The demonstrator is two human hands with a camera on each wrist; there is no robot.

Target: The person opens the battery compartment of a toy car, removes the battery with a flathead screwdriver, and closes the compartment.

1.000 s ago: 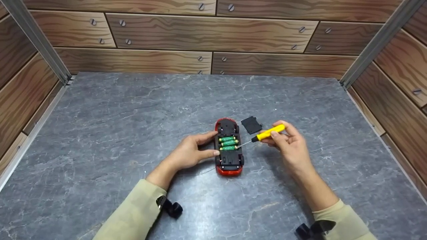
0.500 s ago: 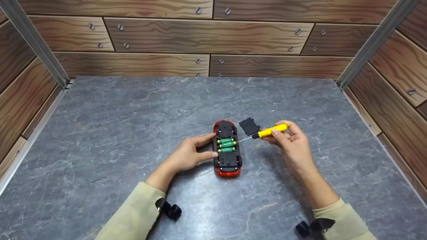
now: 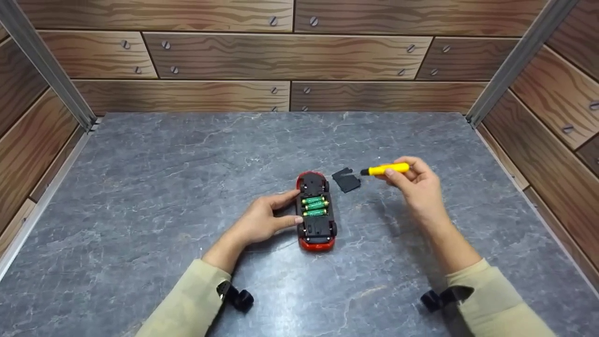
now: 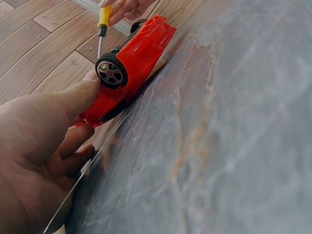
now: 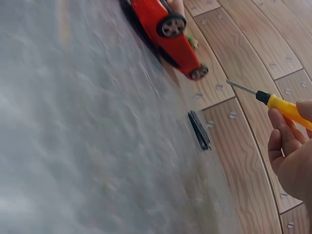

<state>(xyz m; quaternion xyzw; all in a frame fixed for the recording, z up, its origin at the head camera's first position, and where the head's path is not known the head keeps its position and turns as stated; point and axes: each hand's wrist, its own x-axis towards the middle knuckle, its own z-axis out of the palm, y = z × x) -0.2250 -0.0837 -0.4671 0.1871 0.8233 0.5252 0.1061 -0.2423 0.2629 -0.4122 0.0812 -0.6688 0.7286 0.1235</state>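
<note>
A red toy car (image 3: 320, 228) is lying upturned on the desk (image 3: 187, 164), exposing green batteries (image 3: 315, 206), its roof hidden. The left grip (image 3: 258, 219) is holding it, the right grip (image 3: 420, 189) pinching a yellow screwdriver (image 3: 388, 169).

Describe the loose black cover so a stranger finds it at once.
On the gray table, find the red toy car turned wheels up, with green batteries showing in its underside. Just right of its far end, in the head view, lies the small black cover. Unlike the car and the raised yellow screwdriver, the cover is thin, flat and black all over.
</note>
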